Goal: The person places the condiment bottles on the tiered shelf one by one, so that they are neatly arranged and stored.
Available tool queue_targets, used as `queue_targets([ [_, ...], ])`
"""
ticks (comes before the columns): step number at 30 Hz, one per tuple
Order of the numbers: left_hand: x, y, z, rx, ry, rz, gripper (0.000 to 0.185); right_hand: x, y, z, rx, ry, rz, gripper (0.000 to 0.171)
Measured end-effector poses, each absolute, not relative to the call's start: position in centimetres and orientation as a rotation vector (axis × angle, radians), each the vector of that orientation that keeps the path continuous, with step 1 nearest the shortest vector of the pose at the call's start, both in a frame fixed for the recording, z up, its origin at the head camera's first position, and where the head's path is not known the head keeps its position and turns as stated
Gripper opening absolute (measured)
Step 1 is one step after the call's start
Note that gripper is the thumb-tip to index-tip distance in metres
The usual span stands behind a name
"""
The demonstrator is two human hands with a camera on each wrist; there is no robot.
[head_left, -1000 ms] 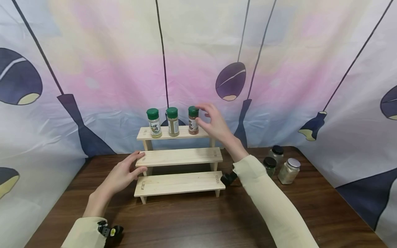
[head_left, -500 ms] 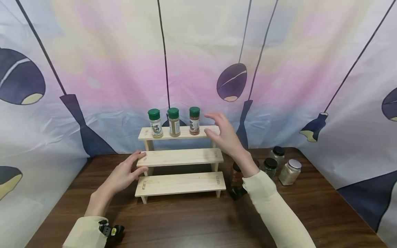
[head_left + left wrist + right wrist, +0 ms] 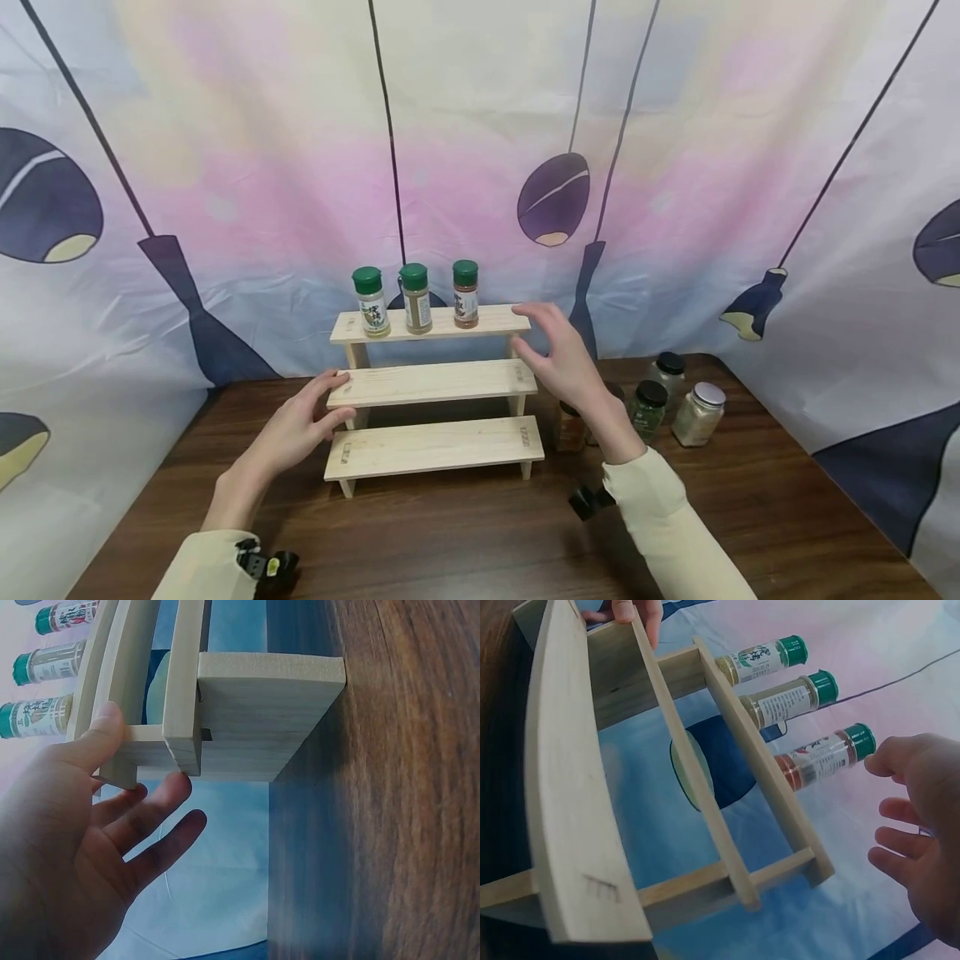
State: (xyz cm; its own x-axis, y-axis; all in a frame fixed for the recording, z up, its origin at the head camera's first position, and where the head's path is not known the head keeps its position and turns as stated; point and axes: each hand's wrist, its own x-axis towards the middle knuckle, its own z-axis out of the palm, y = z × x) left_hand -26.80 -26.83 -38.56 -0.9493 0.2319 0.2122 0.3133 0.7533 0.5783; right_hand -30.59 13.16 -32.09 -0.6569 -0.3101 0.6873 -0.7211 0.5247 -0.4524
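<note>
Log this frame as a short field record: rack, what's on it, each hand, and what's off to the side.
rack: three-step wooden rack on a brown table
top step: three green-capped bottles upright in a row
middle step: bare
bottom step: bare
left hand: left hand open, fingertips on the left end of the middle step
right hand: right hand open, holding nothing, by the right end of the rack
side: jars on the table right of the rack, one with a silver lid

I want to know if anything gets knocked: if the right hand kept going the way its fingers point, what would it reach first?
Probably the right end of the wooden rack's top shelf. The right hand is open, fingertips aimed left toward that end; the red spice bottle stands further along. Depth is hard to judge.
</note>
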Motion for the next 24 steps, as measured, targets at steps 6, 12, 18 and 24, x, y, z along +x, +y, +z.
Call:
queue_targets([
  [6, -26.8, -26.7, -38.5, -0.435, -2.823, -0.945, 0.067, -30.3, 14.3, -33.2, 0.801, -2.23, 1.008, 0.041],
  [12, -26.6, -26.7, -38.5, -0.428, -2.826, -0.913, 0.067, -29.9, 15.2, -33.9, 0.782, -2.226, 1.013, 0.036],
  [18, -26.6, -26.6, -38.4, -0.429, -2.828, -0.874, 0.067, -29.4, 15.8, -34.9, 0.718, -2.287, 1.026, 0.036],
  [24, -26.6, -26.6, -38.5, -0.442, -2.813, -0.911, 0.067, -29.2, 16.3, -35.7, 0.704, -2.289, 1.031, 0.035],
])
